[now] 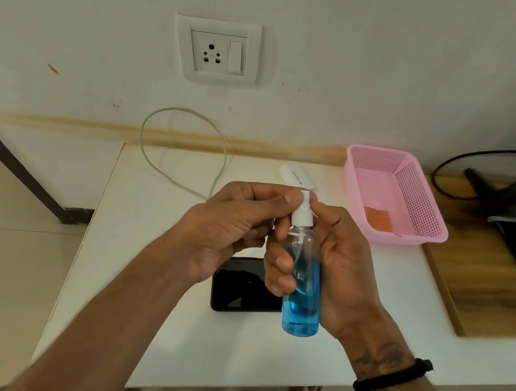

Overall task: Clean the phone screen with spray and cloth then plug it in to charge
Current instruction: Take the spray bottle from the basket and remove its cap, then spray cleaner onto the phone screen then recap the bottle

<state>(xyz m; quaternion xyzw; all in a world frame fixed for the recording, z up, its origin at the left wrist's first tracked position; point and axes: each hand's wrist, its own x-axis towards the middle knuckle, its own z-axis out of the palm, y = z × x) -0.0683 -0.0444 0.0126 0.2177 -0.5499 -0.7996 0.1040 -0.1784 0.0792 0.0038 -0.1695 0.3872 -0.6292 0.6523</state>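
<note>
The right hand wraps around a clear plastic spray bottle, cylindrical and about half full of blue liquid, holding it upright above the table. The left hand pinches the bottle's white pump nozzle between thumb and fingertips. A black cord bracelet circles the right wrist. Directly below the hands, the phone lies flat on the smooth white table, its glossy black screen facing up and partly hidden by them. Beyond the hands rest a white charger adapter and its looping pale cable. To the right stands a pink perforated plastic basket with an orange cloth inside. A white wall socket sits above.
</note>
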